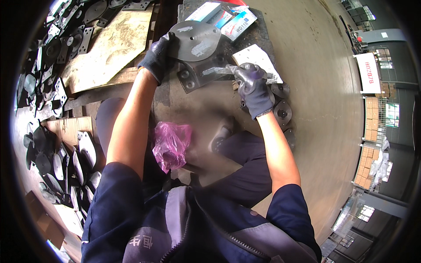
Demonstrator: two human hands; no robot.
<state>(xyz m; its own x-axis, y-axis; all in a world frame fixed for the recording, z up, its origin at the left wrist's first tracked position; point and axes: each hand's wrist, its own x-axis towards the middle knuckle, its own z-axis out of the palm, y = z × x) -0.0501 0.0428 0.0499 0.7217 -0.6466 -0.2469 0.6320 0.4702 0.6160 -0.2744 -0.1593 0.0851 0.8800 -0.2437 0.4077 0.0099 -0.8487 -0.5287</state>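
My left hand (158, 56), in a dark grey work glove, grips the left edge of a round dark metal plate (186, 46). The plate has a small centre hole and light grey smears on its face. Just below the disc is a dark metal block (189, 79) with round holes; I cannot tell if the two are one part. My gloved right hand (252, 85) is closed around a thin flat tool like a putty knife (215, 70), its blade coated in pale grey paste and pointing left. A white sheet (258, 57) with grey marks lies beyond that hand.
Blue and white boxes (237, 24) lie on the dark bench (263, 22). Round metal parts (283, 111) stand at its right. Many plates (48, 52) lie on the left, with more (61, 166) below. A pink plastic bag (172, 144) hangs near my legs.
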